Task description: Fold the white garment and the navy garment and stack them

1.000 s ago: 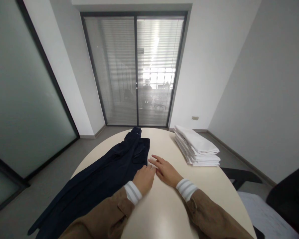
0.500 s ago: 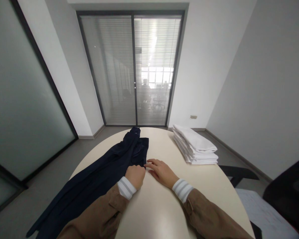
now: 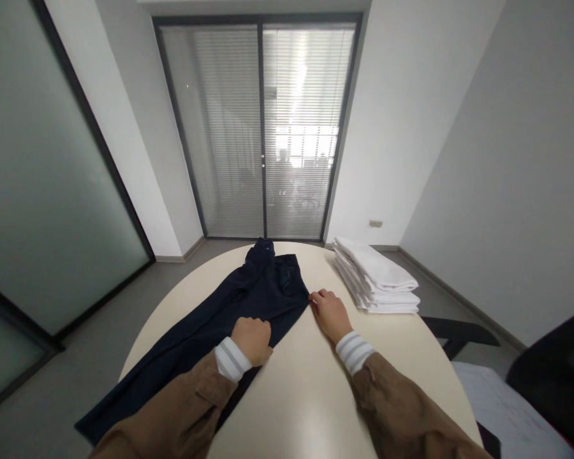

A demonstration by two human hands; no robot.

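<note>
Dark navy trousers (image 3: 249, 299) lie stretched across the round cream table (image 3: 310, 389), waistband at the far side, legs running toward the near left edge. My left hand (image 3: 252, 339) rests closed on the trousers' near edge, fingers curled into the cloth. My right hand (image 3: 330, 312) is closed on the right corner of the waistband, pinching the fabric where it meets the bare table. Both arms wear brown sleeves with white striped cuffs.
A stack of folded white cloths (image 3: 377, 284) sits at the table's far right. A dark chair (image 3: 550, 382) stands to the right. Sliding glass doors with blinds (image 3: 263, 134) are behind the table, frosted glass panels on the left.
My right hand has moved right and away, pulling the waistband corner outward, so the trousers lie wider and flatter. My left hand has slid back along the fabric's near edge.
</note>
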